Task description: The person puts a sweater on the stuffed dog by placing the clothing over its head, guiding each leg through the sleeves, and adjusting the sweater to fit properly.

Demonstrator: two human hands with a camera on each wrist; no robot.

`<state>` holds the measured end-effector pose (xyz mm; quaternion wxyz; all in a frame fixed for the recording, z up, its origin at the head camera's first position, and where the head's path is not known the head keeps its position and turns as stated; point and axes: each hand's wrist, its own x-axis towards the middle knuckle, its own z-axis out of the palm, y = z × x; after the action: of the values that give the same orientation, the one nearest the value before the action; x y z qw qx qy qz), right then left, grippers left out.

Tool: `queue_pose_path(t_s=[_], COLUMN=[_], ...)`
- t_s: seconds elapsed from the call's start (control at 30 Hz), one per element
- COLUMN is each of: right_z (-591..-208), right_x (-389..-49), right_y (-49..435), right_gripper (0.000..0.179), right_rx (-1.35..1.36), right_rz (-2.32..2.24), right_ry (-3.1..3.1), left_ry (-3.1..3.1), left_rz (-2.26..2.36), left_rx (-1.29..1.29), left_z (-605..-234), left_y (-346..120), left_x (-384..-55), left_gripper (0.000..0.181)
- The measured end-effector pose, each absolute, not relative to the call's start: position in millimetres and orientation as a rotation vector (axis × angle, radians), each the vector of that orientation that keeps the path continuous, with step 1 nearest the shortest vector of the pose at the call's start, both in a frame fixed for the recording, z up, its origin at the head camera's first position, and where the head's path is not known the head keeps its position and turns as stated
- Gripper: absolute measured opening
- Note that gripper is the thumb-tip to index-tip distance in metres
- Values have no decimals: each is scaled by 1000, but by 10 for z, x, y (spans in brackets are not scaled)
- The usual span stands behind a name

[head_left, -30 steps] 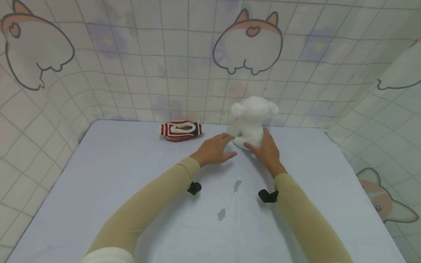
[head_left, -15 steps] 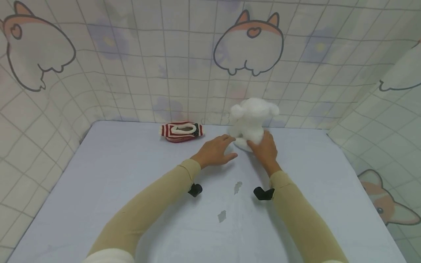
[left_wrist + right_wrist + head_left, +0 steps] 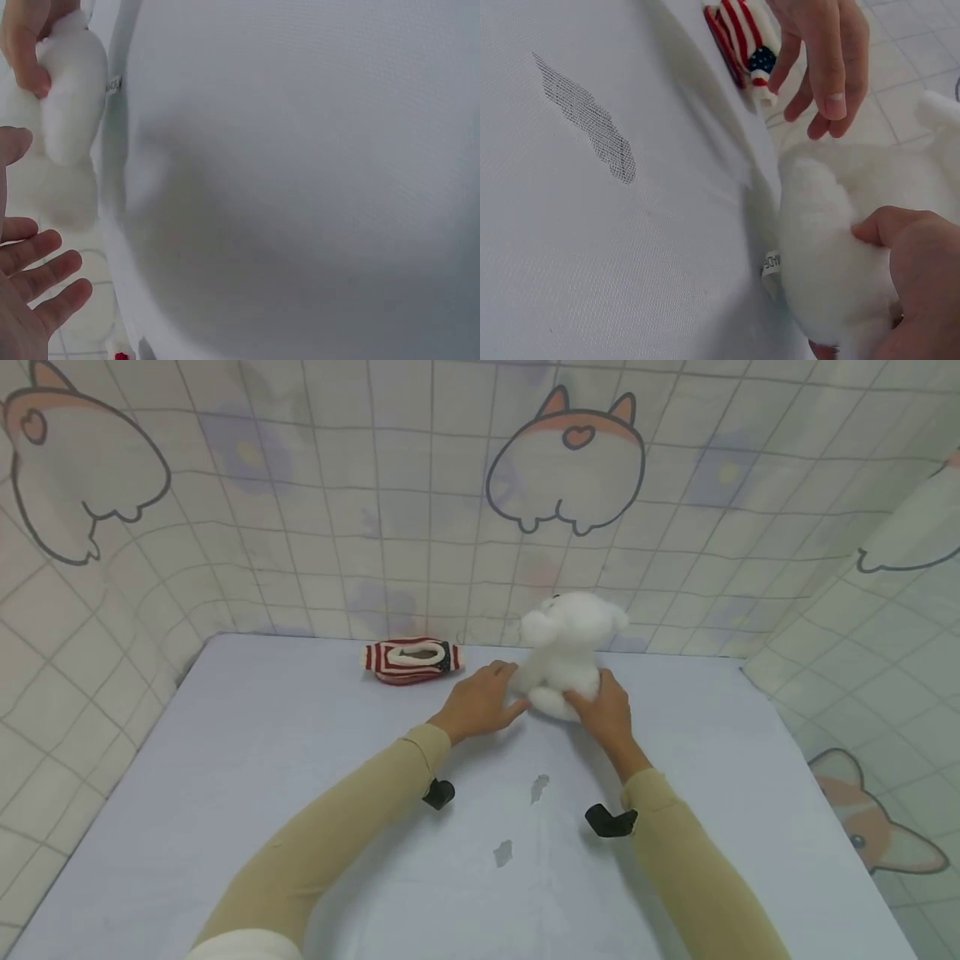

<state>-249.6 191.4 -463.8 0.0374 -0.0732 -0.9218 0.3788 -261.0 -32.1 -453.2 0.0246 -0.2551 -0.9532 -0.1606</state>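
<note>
Worktop (image 3: 225,760): pale cover, two irregular grey patches (image 3: 540,787) | Knit garment (image 3: 408,673): red-and-white striped, dark starred panel, lying near far edge | Backdrop (image 3: 337,443): gridded, printed with cartoon corgis (image 3: 566,468), purple flowers (image 3: 247,452)

The right hand (image 3: 609,714) grips a white plush toy (image 3: 567,652) — left hand (image 3: 480,700) beside it, striped garment (image 3: 408,675) nearby.
</note>
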Motion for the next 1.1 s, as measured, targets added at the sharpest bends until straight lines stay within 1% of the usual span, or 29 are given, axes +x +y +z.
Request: queue_pose_path(t_s=[0.23,0.4,0.57,0.67,0.83,0.93,1.0,1.1], right_z=[-4559,-4525,-4480,-4459,-4445,-4445,-4443,-4439], right_x=[-2369,-2317,-2266,-2244,-2224,-2215,-2208,-2195], right_y=[1911,1891,1881,1890,1909,1919,1924,1934], right_gripper=[60,59,58,58,57,56,55,52], right_rx=[-120,-98,-97,-94,-111,-122,-118,-73], right_rz=[1250,1283,1342,1376,1474,1570,1641,1736], right_ry=[-2837,-2859,-2872,-2882,-2867,-2842,-2818,-2791], left_ry=[-2984,-3026,-3055,-3060,-3083,-3093,-3086,-3050], left_rz=[-612,-763,-946,-1045,-1213,-1310,-1369,-1483], left_rx=[-779,-771,-829,-849,-810,-790,-796,-837], left_z=[-4556,-4590,-4590,-4596,-4596,-4587,-4582,-4565], left_y=[-374,-415,-460,-483,-519,-535,-541,-537], left_x=[-2614,-2638,-2660,-2662,-2648,-2629,-2616,-2600], left_gripper=[70,72,78,84,100,107,107,102])
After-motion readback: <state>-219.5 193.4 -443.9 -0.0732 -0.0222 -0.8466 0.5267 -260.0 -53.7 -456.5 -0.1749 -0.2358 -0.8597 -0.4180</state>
